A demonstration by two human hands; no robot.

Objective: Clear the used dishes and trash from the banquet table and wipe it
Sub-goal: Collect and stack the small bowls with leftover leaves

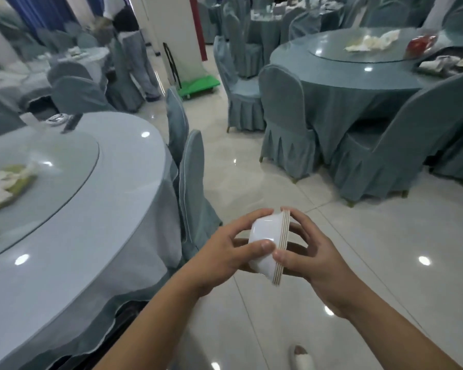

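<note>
Bowls (267,244), stacked sideways, sit gripped between our left hand (225,252) and right hand (309,252) over glossy tile. Right of them stands the banquet table (96,236); its blurred leftovers are unreadable.

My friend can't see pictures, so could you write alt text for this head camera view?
Two bare hands, left hand and right hand, hold a nested stack of white bowls tipped on its side above a tiled floor. A round banquet table with used dishes stands at left, and another table with covered chairs behind.
</note>
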